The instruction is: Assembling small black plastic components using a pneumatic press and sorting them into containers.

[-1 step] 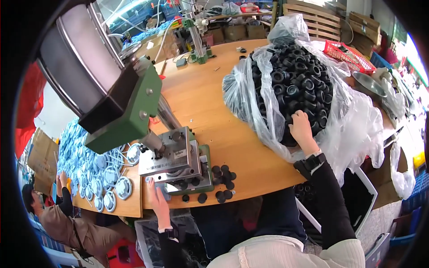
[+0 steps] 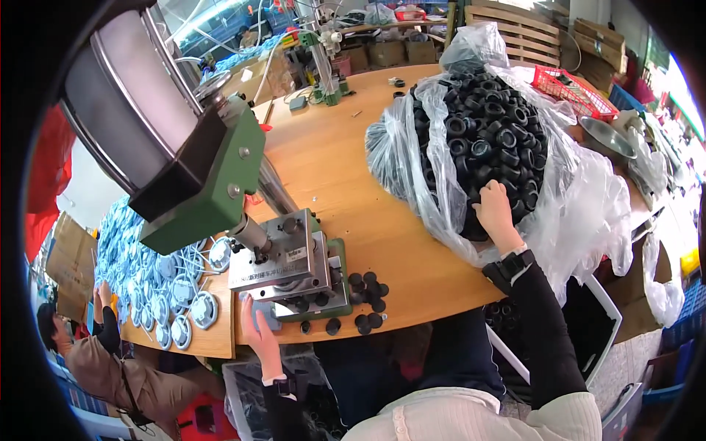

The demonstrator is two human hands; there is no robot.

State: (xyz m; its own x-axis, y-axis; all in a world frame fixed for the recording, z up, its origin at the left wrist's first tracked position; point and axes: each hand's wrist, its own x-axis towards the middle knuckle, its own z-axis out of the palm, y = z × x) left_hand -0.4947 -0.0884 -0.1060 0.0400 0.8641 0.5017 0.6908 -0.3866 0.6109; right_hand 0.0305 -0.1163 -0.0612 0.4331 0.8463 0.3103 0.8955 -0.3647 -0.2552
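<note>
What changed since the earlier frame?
Almost nothing: the left hand at the press seems to have shifted very slightly; no grasp or release is visible. The right hand stays at the black rings in the plastic bag. Press and loose discs look unchanged.

The person's right hand (image 2: 497,214) touches a heap of black, round, hollow parts (image 2: 485,121) in a clear plastic bag (image 2: 393,147) on the brown wooden worktop (image 2: 331,154). The left hand (image 2: 260,336) is just beside a green-and-silver metal press (image 2: 276,268); small black discs (image 2: 357,294) lie near its base.
</note>
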